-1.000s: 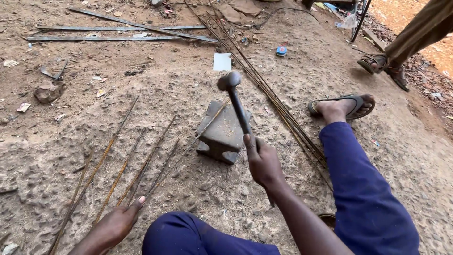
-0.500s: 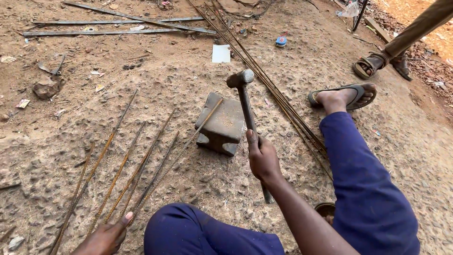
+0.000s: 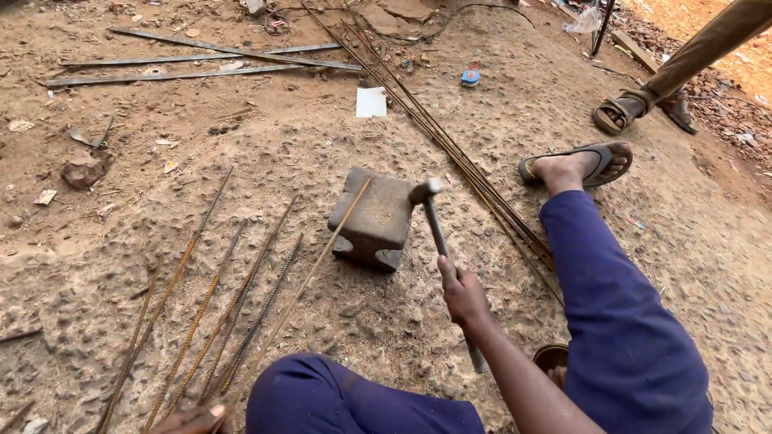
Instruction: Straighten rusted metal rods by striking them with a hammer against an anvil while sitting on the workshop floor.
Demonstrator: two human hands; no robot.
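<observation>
My right hand (image 3: 462,291) grips the handle of a hammer (image 3: 434,217), whose head sits at the right edge of a square metal block (image 3: 374,215) on the dirt. A thin rusty rod (image 3: 314,269) lies diagonally across the block's top and runs down towards my left hand (image 3: 193,418). Only the fingertips of that hand show at the bottom edge, at the rod's near end; its grip is hidden. My legs in blue trousers frame the block.
Several short ribbed rods (image 3: 209,313) lie on the ground left of the block. A long bundle of thin rods (image 3: 450,149) runs diagonally behind it. Flat metal strips (image 3: 201,64) lie far left. Another person's sandalled feet (image 3: 635,108) stand at top right.
The hammer has swung down from above the block to its right edge. My left hand has slipped lower, almost out of view.
</observation>
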